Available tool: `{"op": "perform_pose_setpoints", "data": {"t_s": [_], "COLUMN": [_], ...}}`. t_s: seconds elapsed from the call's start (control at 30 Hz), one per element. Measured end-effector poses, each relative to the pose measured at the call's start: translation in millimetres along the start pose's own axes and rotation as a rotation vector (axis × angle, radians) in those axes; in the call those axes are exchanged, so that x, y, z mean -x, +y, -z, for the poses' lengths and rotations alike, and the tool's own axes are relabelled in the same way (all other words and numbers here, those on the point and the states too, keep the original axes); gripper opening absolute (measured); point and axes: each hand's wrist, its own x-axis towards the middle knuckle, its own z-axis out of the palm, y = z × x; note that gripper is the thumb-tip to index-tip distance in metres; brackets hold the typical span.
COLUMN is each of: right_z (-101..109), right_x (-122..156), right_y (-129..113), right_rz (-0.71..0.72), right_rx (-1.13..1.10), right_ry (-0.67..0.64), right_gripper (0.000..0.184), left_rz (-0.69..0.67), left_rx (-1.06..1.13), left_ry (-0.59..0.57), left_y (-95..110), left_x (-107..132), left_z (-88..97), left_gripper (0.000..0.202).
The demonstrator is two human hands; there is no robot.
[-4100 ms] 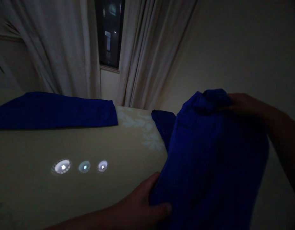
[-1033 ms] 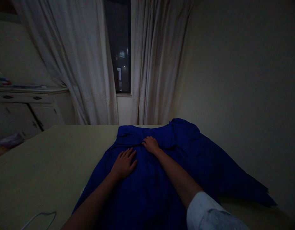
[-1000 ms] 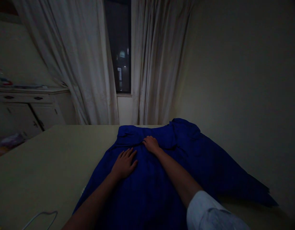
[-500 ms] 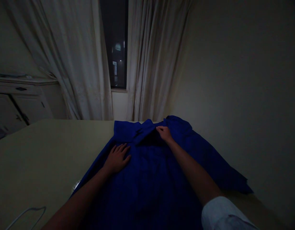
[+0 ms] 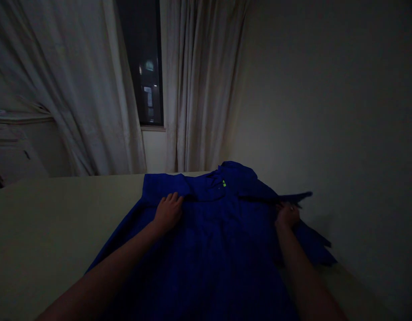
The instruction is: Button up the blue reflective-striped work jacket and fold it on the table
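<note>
Blue shirt (image 5: 209, 249) lies spread on a pale surface (image 5: 48, 223), collar end just past the left hand's fingers. Left hand (image 5: 168, 211): fingers flat, slightly spread on the cloth, holding nothing. Right hand (image 5: 288, 215): fingers curled, raised sleeve (image 5: 293, 196) just above them; can't tell if pinched. Curtain (image 5: 199, 89) well beyond the fingers.
</note>
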Motion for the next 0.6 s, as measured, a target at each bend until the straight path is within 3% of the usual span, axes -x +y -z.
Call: {"op": "perform_pose_setpoints", "data": {"t_s": [0.1, 0.23, 0.33, 0.4, 0.47, 0.53, 0.6], "right_z": [-6.9, -5.8, -3.9, -4.1, -4.5, -4.8, -5.5], "right_x": [-1.2, -3.6, -2.0, -0.1, 1.5, 2.3, 2.1], "right_y": [24.8, 35.4, 33.6, 31.6, 30.4, 30.7, 32.7], "right_rz": [-0.061, -0.042, -0.032, -0.023, -0.018, -0.024, -0.023], "right_rx": [0.001, 0.033, 0.073, 0.082, 0.094, 0.102, 0.098], "right_ry": [0.096, 0.058, 0.047, 0.047, 0.037, 0.026, 0.022], "right_gripper": [0.067, 0.066, 0.059, 0.055, 0.051, 0.048, 0.045], "left_rz": [-0.179, -0.1, -0.1, -0.121, -0.05, 0.179, 0.356], "left_rx": [0.08, 0.155, 0.147, 0.182, 0.289, 0.454, 0.446], "left_ry": [0.037, -0.124, -0.134, -0.1, 0.017, 0.294, 0.439], "left_y": [33.6, 65.0, 63.9, 45.3, 9.5, -42.7, -105.8], "left_x": [-40.6, -70.7, -80.9, -86.3, -89.9, -88.2, -78.2], "left_z": [-12.0, -45.0, -53.6, -42.8, -17.9, 17.4, 55.6], "left_gripper": [0.043, 0.049, 0.047, 0.044, 0.042, 0.036, 0.039]}}
